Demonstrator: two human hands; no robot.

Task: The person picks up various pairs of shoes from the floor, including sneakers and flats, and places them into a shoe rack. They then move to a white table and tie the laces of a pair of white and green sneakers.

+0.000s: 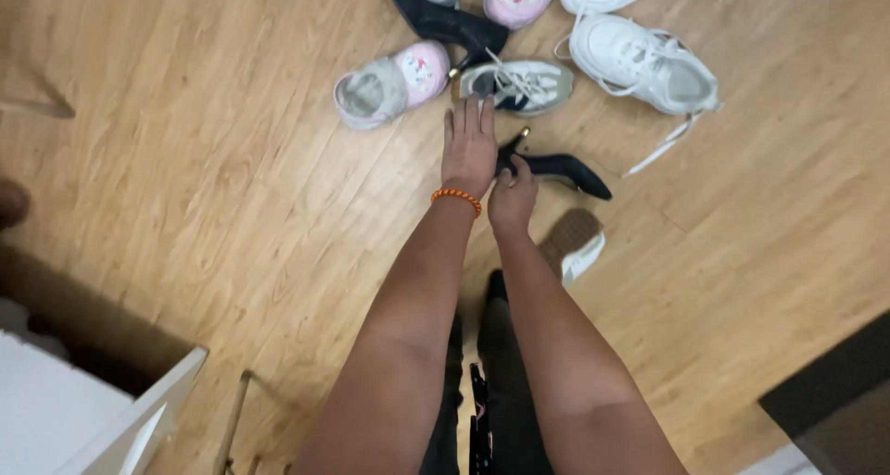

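both hands are out over the wooden floor (232, 188), reaching into a scatter of shoes. left hand (468, 146), the one with the orange bead bracelet (455, 197), is flat with fingers straight and close together, tips just short of the grey and navy sneaker (519, 86). right hand (512, 195) is curled at the back end of the black high heel (556, 167), thumb up against it, though whether it truly grips is hard to tell from here. that heel lies on its side, just right of the hands, thin gold-tipped spike pointing up toward the sneaker. looks light and stiff, smooth upper maybe a bit slick; best taken around the heel cup or the middle, not the spike. pink and grey child's shoe (385, 88) sits left, white sneaker (649, 67) further right.
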